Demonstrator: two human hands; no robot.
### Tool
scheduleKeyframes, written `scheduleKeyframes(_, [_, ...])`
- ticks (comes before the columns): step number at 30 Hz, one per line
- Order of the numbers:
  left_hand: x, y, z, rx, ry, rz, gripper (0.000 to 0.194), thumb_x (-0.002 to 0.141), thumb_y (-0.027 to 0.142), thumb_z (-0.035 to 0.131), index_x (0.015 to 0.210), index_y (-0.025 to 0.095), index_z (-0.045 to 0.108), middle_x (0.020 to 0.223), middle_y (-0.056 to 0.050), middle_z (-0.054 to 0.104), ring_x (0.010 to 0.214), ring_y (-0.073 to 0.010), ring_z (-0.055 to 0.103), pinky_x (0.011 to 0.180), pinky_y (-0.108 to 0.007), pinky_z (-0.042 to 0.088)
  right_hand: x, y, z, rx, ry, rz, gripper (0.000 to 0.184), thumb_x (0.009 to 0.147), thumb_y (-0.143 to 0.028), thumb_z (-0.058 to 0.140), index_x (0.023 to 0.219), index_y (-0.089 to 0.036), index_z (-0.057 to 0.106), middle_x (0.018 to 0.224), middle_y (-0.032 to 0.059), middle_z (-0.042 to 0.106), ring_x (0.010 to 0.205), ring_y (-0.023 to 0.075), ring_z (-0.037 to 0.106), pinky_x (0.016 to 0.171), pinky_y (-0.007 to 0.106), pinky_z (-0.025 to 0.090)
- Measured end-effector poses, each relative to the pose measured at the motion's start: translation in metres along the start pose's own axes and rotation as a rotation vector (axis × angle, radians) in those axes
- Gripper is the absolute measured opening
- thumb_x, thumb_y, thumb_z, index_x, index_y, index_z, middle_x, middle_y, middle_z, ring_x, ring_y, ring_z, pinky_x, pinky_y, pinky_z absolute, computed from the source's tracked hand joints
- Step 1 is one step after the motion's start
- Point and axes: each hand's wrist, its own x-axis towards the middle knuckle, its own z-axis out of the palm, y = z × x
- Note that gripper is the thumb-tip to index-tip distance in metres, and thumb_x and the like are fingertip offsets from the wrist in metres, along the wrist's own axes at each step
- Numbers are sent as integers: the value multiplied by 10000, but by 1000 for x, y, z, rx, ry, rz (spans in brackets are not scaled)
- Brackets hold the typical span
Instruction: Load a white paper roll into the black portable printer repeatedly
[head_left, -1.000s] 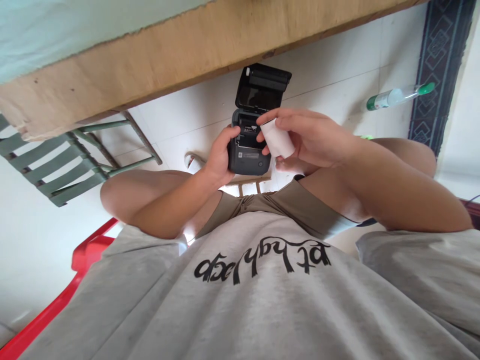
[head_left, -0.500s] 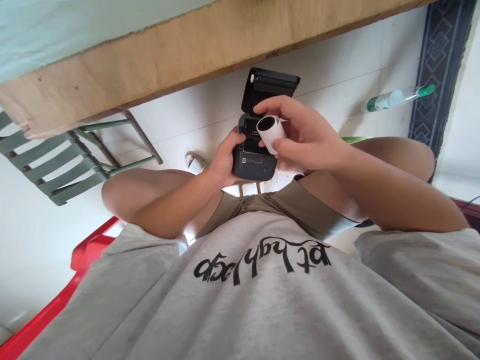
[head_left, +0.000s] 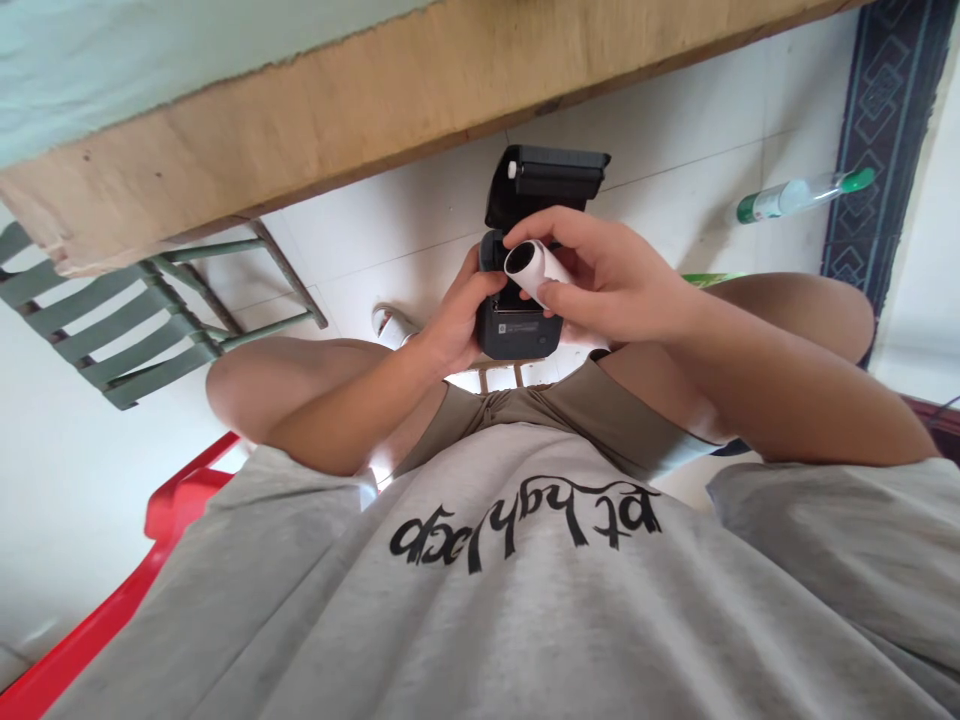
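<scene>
My left hand (head_left: 461, 315) grips the left side of a small black label printer (head_left: 519, 338), its thumb on the rim of the compartment. The printer's hinged lid (head_left: 551, 175) stands open on the far side, with a roller along its edge. Between the thumb and fingers of my right hand (head_left: 611, 270) is a white paper roll (head_left: 534, 268), tilted over the open compartment with its dark hollow end facing up and left. The roll and fingers cover much of the compartment, so I cannot tell whether the roll touches the inside.
A wooden table edge (head_left: 300, 125) crosses above the hands. A green strap stool (head_left: 142, 320) stands at left, near a red chair part (head_left: 184, 495). On the floor at right lies a clear bottle with a green cap (head_left: 802, 195).
My right hand has turned the roll so that its hollow end shows, and brought it slightly left over the compartment. The printer has shifted a little to the right in my left hand.
</scene>
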Motion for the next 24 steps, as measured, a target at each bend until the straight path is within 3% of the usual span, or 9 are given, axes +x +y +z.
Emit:
scheduleKeyframes(4, [0, 0, -1, -10, -39, 61, 290, 897, 292, 758, 1160, 257, 640, 1000, 12, 737, 943, -186, 715, 819, -318, 583, 1, 1, -3, -218, 65, -110, 488, 881, -345, 591, 1355, -272, 685, 1288, 82, 714, 1142, 229, 652, 1063, 407, 561])
scheduleKeyframes(11, [0, 2, 1, -22, -21, 51, 174, 947, 377, 743, 1067, 271, 674, 962, 16, 723, 909, -189, 683, 808, -318, 574, 0, 3, -4, -518, 85, -14, 535, 867, -284, 575, 1399, -259, 626, 1414, 102, 671, 1244, 304, 640, 969, 465, 544])
scheduleKeyframes(15, [-2, 4, 4, -78, 2, 58, 157, 927, 374, 724, 1015, 263, 657, 889, 18, 672, 839, -176, 640, 756, -313, 550, 2, 5, 3, -546, 86, 41, 419, 899, -294, 588, 1314, -262, 630, 1387, 87, 693, 1184, 310, 637, 945, 465, 529])
scheduleKeyframes(19, [-2, 4, 3, -107, 0, 105, 181, 868, 330, 778, 946, 253, 634, 862, 21, 633, 855, -170, 611, 789, -305, 528, 3, 9, 9, -599, 112, -35, 169, 943, -300, 564, 1064, -226, 656, 1282, 72, 728, 1199, 287, 616, 992, 449, 513])
scheduleKeyframes(24, [4, 3, -6, -34, -74, 136, 323, 808, 439, 840, 957, 278, 604, 894, 4, 627, 971, -229, 656, 891, -367, 547, 2, 19, 11, -666, 208, -223, 234, 1021, -325, 482, 968, -226, 688, 1060, 83, 731, 1058, 232, 610, 883, 408, 473])
